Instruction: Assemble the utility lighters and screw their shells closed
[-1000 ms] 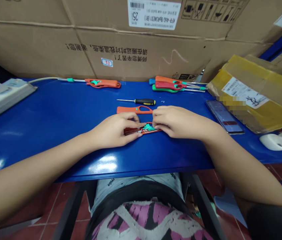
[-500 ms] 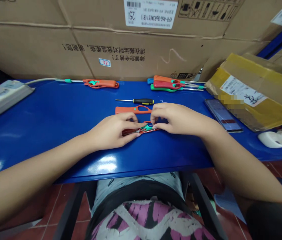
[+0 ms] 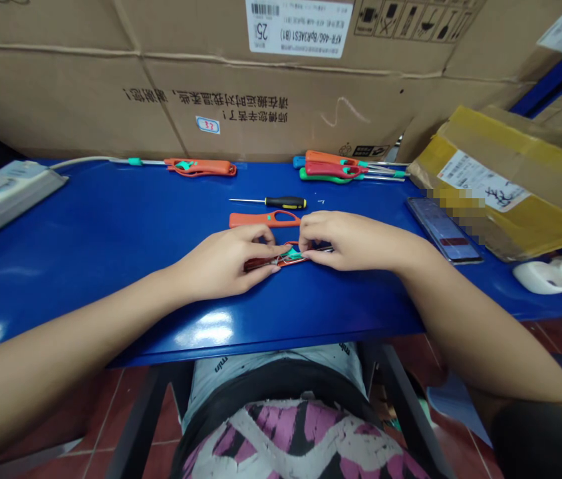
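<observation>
An orange utility lighter (image 3: pixel 288 262), its casing opened to show green parts and thin wires, lies on the blue table between my hands. My left hand (image 3: pixel 233 261) grips its handle end, thumb along the near edge and index finger on the inside. At the other end, the fingers and thumb of my right hand (image 3: pixel 345 241) pinch together by the green trigger and wires, hiding part of the metal tube. Just beyond, the loose orange casing half (image 3: pixel 253 219) with its finger loop lies flat. A black and yellow screwdriver (image 3: pixel 285 202) rests behind it.
Another orange lighter (image 3: pixel 205 167) lies at the back left, near a white power strip (image 3: pixel 6 193). Several coloured lighters (image 3: pixel 333 166) are piled at the back. To the right are a phone (image 3: pixel 443 229), a taped carton (image 3: pixel 510 179) and a white earbud case (image 3: pixel 540 277).
My right hand has shifted slightly nearer me, its fingers now closer over the wires and trigger. My left hand stays on the opened lighter.
</observation>
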A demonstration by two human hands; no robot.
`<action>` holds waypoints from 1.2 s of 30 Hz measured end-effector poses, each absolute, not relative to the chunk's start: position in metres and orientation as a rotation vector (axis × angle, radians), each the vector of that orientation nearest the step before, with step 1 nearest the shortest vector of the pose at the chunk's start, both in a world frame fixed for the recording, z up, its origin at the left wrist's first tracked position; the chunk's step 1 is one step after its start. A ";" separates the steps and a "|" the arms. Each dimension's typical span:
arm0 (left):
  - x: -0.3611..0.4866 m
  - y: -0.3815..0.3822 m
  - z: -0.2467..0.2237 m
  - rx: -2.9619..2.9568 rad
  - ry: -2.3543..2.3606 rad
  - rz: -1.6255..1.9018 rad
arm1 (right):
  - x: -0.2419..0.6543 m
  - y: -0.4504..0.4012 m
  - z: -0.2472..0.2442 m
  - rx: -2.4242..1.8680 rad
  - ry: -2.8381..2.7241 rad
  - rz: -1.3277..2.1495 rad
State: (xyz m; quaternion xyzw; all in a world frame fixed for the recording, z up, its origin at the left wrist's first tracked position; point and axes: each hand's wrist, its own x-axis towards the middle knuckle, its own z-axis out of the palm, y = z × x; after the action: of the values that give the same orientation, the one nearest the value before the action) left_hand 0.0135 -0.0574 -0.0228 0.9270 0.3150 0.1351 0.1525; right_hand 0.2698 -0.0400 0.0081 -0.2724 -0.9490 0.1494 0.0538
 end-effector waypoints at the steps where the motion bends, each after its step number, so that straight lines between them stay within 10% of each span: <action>1: 0.014 -0.057 -0.023 2.661 0.906 0.389 | 0.269 -0.040 0.008 -0.825 -2.888 0.448; 24: 0.014 -0.060 -0.026 2.632 0.843 0.449 | 0.256 -0.051 0.008 -0.722 -3.011 0.006; 36: 0.015 -0.061 -0.023 2.663 0.878 0.394 | 0.271 -0.040 0.013 -0.764 -2.864 0.556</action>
State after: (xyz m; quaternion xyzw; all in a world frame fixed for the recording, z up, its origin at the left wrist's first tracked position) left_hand 0.0147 -0.0610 -0.0227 0.9292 0.3064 0.1376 0.1542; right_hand 0.2713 -0.0403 0.0127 -0.2529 -0.9478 0.1840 0.0628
